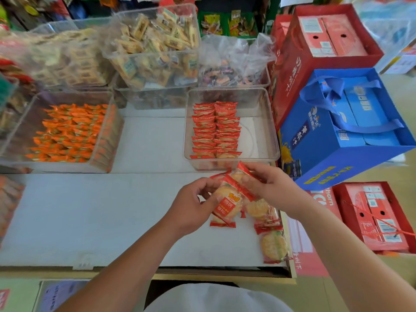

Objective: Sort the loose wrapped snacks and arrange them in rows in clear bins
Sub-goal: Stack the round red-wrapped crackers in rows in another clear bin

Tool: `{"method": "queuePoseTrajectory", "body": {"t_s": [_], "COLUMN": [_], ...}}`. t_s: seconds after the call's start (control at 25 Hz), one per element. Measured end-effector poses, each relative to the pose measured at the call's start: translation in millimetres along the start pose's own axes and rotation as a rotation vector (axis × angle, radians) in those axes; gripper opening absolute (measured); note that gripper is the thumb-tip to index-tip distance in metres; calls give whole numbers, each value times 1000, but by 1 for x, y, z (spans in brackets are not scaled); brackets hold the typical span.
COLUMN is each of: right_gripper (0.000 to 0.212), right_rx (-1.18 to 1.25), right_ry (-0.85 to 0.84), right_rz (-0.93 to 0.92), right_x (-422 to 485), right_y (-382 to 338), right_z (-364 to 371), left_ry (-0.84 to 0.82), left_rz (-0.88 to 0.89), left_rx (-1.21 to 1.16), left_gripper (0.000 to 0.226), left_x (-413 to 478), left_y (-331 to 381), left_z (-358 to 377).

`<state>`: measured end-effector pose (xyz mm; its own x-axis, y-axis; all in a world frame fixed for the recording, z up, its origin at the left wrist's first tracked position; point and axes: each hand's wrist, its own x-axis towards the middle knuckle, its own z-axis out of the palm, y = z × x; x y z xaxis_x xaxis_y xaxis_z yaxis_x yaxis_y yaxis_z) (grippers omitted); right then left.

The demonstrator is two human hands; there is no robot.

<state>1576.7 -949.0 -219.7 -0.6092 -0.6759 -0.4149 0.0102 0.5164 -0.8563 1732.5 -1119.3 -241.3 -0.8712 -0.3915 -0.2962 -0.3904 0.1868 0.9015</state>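
Observation:
Both hands hold a small bunch of red-wrapped round rice crackers just in front of a clear bin. My left hand grips them from the left, my right hand from above right. Inside the bin, two neat rows of the same red packets fill its left half; its right half is bare. More loose cracker packets lie on the white counter below my right hand, near the right edge.
A bin of orange-wrapped snacks stands at the left. Behind are bins of yellow biscuit packets and a bag of mixed candy. Red and blue gift boxes crowd the right side.

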Motion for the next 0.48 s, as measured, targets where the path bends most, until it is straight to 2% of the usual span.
{"method": "queuePoseTrajectory", "body": {"t_s": [0.04,0.16,0.24,0.32,0.48], "right_gripper": [32,58,54,61,54], "right_rx": [-22,-94,-159,-283,-448], "right_ry": [-6,-18,-80,-91,120], "right_rz": [-9,-19,-47,-84,-70], "right_x": [3,10,17,29,83], "right_y": [-3,-18,-36,-52,-70], "right_z": [4,12,5,-12,-57], "left_ry": [22,81,88,98,167], "left_rz": [2,30,67,89,70], "left_rx": [-13,-84,-110,-128,-108], "left_gripper": [15,14,14,14,10], "left_x": [1,12,29,50,111], "left_y": [1,10,19,31,47], "left_z": [0,0,-3,-6,-19]}}
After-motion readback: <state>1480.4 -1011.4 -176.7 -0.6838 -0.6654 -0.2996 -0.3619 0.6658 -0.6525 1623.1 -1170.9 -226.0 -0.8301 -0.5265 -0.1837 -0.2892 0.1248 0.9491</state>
